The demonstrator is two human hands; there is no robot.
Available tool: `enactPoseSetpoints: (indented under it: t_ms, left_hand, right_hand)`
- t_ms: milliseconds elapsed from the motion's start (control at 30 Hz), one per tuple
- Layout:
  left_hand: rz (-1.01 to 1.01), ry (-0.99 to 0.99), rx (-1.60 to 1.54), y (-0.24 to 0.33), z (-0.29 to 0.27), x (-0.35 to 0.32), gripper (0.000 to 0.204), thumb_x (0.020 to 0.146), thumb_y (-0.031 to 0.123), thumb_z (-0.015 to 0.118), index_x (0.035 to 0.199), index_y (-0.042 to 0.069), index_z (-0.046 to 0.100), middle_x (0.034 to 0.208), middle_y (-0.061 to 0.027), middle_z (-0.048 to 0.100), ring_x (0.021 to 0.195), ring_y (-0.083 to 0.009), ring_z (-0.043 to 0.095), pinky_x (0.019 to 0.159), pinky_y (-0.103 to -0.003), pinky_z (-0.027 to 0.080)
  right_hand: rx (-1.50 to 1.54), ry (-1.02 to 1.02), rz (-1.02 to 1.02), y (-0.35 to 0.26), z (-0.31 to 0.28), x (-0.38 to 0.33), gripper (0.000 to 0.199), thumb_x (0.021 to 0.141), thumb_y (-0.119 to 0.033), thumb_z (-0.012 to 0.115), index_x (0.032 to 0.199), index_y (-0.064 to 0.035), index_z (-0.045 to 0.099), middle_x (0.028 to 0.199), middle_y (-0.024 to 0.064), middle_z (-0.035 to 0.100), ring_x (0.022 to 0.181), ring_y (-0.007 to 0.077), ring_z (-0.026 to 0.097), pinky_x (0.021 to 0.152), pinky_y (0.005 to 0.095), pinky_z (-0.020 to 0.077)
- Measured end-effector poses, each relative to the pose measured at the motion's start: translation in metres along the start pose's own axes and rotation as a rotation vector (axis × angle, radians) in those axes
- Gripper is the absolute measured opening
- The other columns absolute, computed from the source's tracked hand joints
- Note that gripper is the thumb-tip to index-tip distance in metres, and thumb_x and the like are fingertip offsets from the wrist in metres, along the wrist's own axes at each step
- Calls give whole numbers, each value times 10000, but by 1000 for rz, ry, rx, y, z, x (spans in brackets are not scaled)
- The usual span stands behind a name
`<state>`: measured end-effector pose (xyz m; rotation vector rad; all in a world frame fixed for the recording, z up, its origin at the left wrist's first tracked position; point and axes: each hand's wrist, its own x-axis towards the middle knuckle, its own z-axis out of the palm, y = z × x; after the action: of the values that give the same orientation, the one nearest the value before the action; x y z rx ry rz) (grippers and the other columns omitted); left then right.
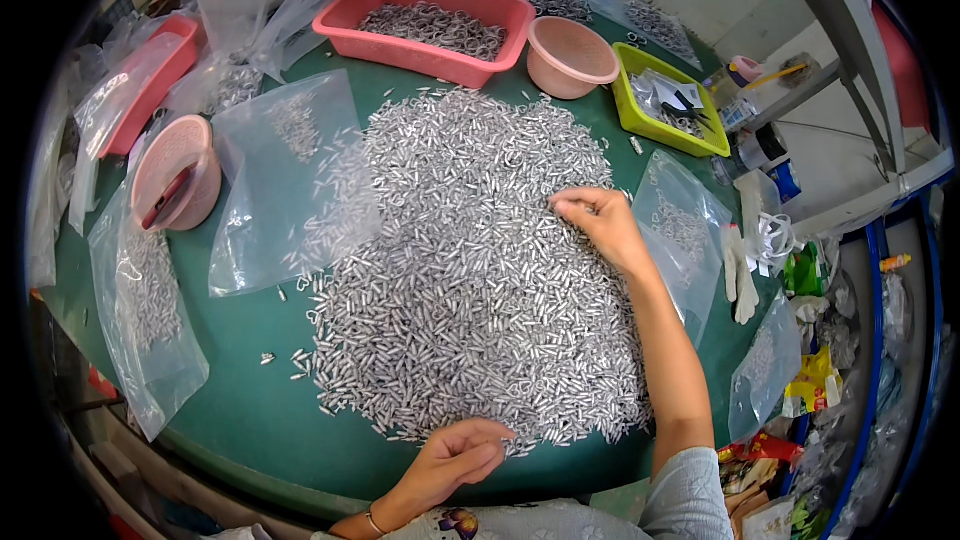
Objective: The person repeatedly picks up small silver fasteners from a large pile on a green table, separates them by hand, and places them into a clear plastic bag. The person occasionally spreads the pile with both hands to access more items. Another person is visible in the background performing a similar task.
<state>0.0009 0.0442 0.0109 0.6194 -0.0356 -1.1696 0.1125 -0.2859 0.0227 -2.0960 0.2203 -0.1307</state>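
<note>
A broad heap of small silver metal parts [470,270], mostly slim and pointed with some ring-like pieces among them, covers the middle of the green table. Over the heap's right side, my right hand [605,225] has thumb and forefinger pinched together close to the parts. Whatever lies between those fingertips is too small to make out. My left hand [462,460] rests at the heap's near edge, its fingers curled and the tips by the nearest parts. Its grip is hidden, so I cannot tell what it holds.
Around the heap lie clear plastic bags [285,180] of parts. Behind it stand a red tub [430,55] of rings, a pink basket [572,60] and a yellow-green tray [665,125] with pliers. Another pink basket [180,170] holds a phone at left. Someone sits across the table.
</note>
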Motion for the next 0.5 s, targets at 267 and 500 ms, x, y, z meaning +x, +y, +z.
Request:
enactPoseSetpoints:
  t_ms: [267, 500]
  left_hand:
    - [1, 13, -6, -1, -1, -2, 235, 932, 99, 517, 1124, -30, 560, 652, 1, 426, 537, -70, 336, 506, -204, 268]
    - [28, 4, -23, -1, -1, -3, 232, 927, 92, 520, 1121, -28, 562, 642, 7, 422, 541, -68, 331, 507, -203, 261]
  right_hand:
    - [-763, -144, -90, -34, 8, 15, 143, 793, -138, 610, 887, -108, 714, 862, 124, 678, 819, 315, 637, 732, 407, 499]
    - [-912, -213, -114, -35, 11, 17, 161, 770, -122, 601, 899, -107, 697, 863, 125, 676, 776, 311, 642, 687, 418, 502]
